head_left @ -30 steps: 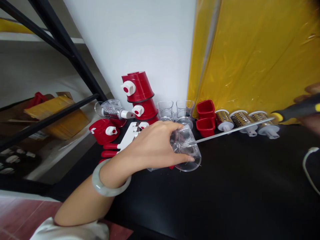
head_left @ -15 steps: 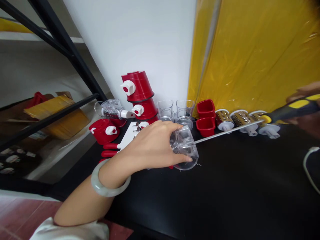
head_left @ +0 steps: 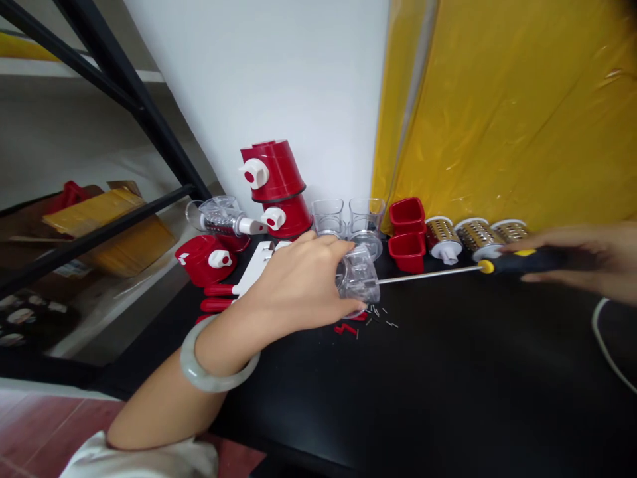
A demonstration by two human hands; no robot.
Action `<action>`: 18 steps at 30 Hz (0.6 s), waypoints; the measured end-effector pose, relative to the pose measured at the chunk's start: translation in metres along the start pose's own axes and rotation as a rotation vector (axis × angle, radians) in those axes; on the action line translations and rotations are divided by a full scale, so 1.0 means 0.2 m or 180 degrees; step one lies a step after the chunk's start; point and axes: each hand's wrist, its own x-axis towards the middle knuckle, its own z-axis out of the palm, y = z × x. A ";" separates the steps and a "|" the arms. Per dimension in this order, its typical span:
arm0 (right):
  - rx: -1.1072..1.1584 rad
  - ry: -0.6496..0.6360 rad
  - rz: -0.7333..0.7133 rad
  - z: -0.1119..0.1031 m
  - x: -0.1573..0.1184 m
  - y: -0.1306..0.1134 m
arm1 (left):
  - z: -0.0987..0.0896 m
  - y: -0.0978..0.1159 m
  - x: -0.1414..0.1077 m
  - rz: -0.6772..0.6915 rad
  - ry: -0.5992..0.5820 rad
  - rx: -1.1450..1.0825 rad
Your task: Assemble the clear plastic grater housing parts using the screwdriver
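Note:
My left hand point(head_left: 316, 282) is closed around a clear plastic grater housing point(head_left: 362, 273), thumb below and fingers above. My right hand point(head_left: 577, 255) grips a screwdriver point(head_left: 522, 261) by its black and yellow handle. The long metal shaft runs leftward, nearly level, and its tip meets the right side of the clear housing. Whether the tip sits in a screw cannot be made out. Small metal pins or screws point(head_left: 381, 317) and little red plastic pieces point(head_left: 346, 328) lie on the black table point(head_left: 448, 385) just below the housing.
Red grater bases point(head_left: 286, 216) are stacked by the wall. Two clear housings point(head_left: 328, 216), red plastic pushers point(head_left: 408, 252) and several drum graters point(head_left: 442, 239) line the back. Red-handled white cranks point(head_left: 219, 291) lie left. A black rack point(head_left: 164, 146) stands left; a white cable point(head_left: 604, 338) lies right.
The screwdriver has come down to a flatter angle and my right hand has moved left and lower. The clear housing has tilted in my left hand, uncovering the small parts beneath.

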 end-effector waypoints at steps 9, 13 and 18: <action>0.0500 -0.0778 -0.0228 0.40 -0.22 -0.25 | -0.17 0.05 -0.05 0.0559 0.0056 0.0992; 0.0936 -0.0928 -0.0392 0.44 -0.29 -0.30 | -0.28 0.08 0.00 0.0741 0.0011 0.1310; 0.0858 -0.0669 -0.0411 0.47 -0.26 -0.35 | -0.40 0.16 0.05 0.0997 0.0063 0.1565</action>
